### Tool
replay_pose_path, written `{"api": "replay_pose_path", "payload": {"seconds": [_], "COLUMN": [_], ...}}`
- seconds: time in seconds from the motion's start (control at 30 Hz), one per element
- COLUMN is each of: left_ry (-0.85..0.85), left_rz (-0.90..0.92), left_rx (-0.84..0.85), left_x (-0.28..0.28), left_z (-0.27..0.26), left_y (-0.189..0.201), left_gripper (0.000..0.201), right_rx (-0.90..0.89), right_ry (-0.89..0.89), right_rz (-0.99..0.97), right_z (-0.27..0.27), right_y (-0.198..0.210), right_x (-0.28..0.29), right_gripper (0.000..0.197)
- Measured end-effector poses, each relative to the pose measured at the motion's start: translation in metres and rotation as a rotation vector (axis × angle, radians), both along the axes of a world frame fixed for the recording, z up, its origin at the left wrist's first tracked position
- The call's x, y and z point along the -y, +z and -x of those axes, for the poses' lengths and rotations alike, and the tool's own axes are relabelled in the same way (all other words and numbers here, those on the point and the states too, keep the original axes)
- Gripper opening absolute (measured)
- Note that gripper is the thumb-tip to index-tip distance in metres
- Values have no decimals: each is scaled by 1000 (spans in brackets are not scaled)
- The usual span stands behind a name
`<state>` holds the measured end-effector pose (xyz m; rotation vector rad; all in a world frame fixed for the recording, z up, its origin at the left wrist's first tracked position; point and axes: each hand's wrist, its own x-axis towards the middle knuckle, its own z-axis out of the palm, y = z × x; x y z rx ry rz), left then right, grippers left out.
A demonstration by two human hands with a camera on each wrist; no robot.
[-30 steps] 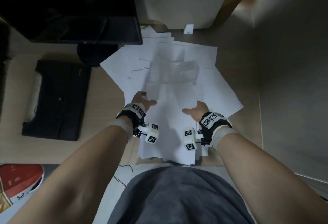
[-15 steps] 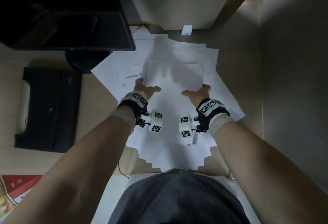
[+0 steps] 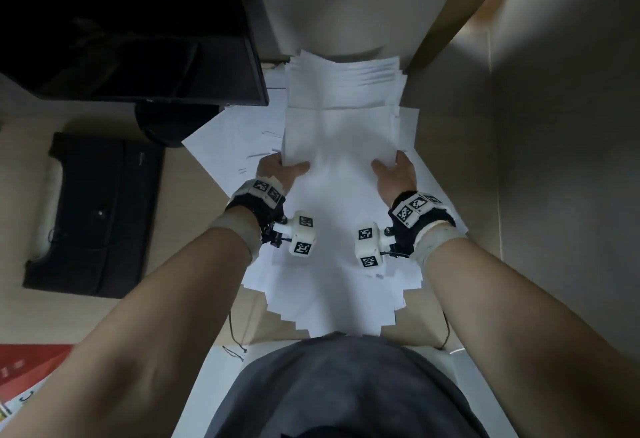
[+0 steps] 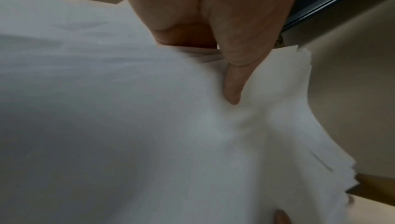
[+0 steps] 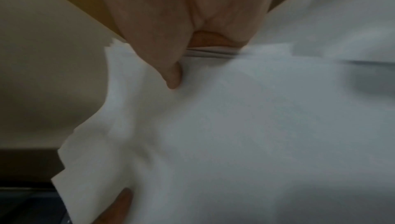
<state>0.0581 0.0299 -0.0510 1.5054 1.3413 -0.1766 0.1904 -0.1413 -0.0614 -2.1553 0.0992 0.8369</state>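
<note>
Hands moved farther out, paper stack (image 3: pixel 339 139) now squared; left hand (image 3: pixel 281 174), right hand (image 3: pixel 395 176) fingers pinching its side edges

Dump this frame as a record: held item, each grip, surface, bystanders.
held item: paper stack, white sheets, end edges staggered
left grip: thumb on top, holds the stack's left edge
right grip: thumb on top, holds the stack's right edge
underneath: loose sheets spread on the desk
bystanders: dark monitor and black case, both left of the paper
</note>
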Motion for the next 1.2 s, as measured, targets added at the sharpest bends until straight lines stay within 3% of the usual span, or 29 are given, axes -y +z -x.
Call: {"api": "replay_pose_path", "payload": {"seconds": [0.17, 0.3, 0.37, 0.43, 0.5, 0.63, 0.7, 0.83, 1.0, 1.1, 1.2], "left_ry": [-61, -101, -153, -186, -154, 63, 82, 17, -78, -172, -101], "left_rz": [39, 107, 151, 139, 77, 132, 165, 183, 188, 97, 127], "left_rx": [-69, -206, -310, -352, -328, -205, -205, -260, -372, -430, -377], "left_x": [23, 51, 67, 81, 92, 103, 102, 96, 90, 89, 89], "left_z": [34, 71, 88, 98, 104, 109, 110, 106, 100, 99, 99], "left_y": [7, 2, -7, -12, -19, -26, -26, -23, -17, -19, -22], "left_gripper": [48, 62, 75, 71, 66, 79, 82, 82, 88, 98, 91], "right_rx": [-9, -92, -148, -196, -209, -278, -299, -249, -337, -334, -314], "right_ry": [100, 174, 168, 126, 115, 43, 53, 119, -30, 8, 54], "right_rz": [26, 160, 269, 333, 376, 292, 302, 505, 265, 229, 232], "right_z": [29, 65, 83, 100, 110, 115, 114, 116, 116, 114, 112], "right_y": [7, 5, 2, -1, -5, -17, -18, -16, -24, -31, -30], "right_x": [29, 56, 70, 81, 88, 92, 93, 96, 103, 103, 101], "right_gripper": [36, 35, 51, 77, 90, 84, 81, 81, 91, 70, 63]}}
